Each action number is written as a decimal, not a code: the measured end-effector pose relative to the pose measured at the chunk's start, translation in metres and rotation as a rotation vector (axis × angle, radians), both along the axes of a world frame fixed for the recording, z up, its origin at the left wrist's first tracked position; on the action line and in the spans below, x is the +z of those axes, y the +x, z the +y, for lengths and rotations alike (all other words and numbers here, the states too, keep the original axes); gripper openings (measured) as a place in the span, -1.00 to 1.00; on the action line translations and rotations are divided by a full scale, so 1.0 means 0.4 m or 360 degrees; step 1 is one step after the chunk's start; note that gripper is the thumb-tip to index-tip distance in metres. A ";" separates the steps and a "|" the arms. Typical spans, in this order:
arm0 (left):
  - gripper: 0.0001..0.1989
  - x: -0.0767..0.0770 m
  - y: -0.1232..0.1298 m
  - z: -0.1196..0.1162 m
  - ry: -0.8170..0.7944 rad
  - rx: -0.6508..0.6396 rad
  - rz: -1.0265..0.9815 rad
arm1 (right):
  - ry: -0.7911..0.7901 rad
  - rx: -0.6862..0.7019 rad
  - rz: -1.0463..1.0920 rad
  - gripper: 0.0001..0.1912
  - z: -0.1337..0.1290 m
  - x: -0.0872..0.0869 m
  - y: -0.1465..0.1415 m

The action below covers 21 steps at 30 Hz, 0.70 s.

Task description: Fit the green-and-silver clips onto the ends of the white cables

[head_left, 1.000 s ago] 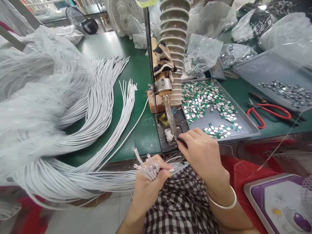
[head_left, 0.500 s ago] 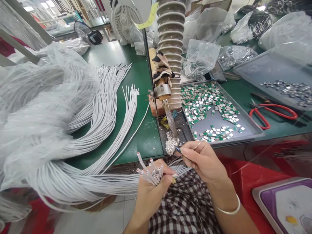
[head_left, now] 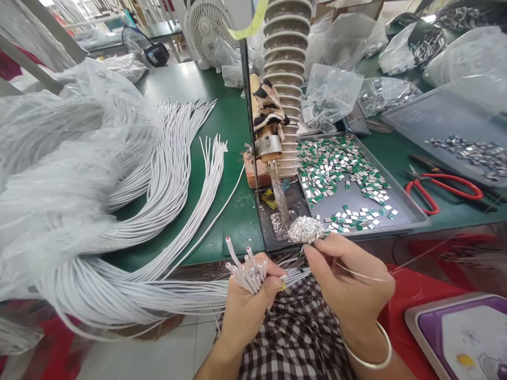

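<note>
My left hand (head_left: 247,303) is closed around a bundle of white cables (head_left: 247,272). Their cut ends, with reddish cores, stick up above the fingers. A bit of yellow shows at the thumb tip. My right hand (head_left: 350,277) pinches the lower edge of a silvery crumpled clump (head_left: 304,229) by the bench's front edge. A thin solder-like wire (head_left: 362,274) runs across this hand and off to the right. Left of the clump, the soldering iron (head_left: 279,198) points down from its clamp, its tip over a dark, metal-speckled tray (head_left: 265,227).
A metal tray (head_left: 404,203) of small green boards stands right of the iron. Red-handled cutters (head_left: 447,182) lie beyond it. Long white cables (head_left: 166,174), partly under plastic, cover the left. A ribbed duct (head_left: 287,53) rises behind the iron, near a white fan (head_left: 208,31).
The silvery clump has shifted right, away from the iron's tip, to my right fingertips. My right hand has turned and moved right; the dark blue piece at its fingers is no longer visible.
</note>
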<state>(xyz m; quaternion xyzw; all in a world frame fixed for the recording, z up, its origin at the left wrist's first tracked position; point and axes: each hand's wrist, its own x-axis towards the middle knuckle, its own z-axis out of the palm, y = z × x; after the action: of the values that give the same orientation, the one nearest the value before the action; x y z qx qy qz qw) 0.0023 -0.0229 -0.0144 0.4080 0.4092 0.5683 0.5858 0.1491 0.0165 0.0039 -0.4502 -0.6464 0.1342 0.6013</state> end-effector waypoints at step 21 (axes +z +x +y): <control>-0.85 -0.006 0.008 -0.003 0.0232 0.0480 -0.0053 | 0.0410 -0.0213 -0.0962 -0.84 0.080 -0.071 -0.018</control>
<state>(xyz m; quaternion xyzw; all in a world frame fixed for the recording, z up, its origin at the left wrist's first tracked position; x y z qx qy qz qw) 0.0056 -0.0241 -0.0168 0.3739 0.4135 0.6846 0.4695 0.1418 0.0485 -0.0247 -0.4313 -0.7762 -0.1279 0.4417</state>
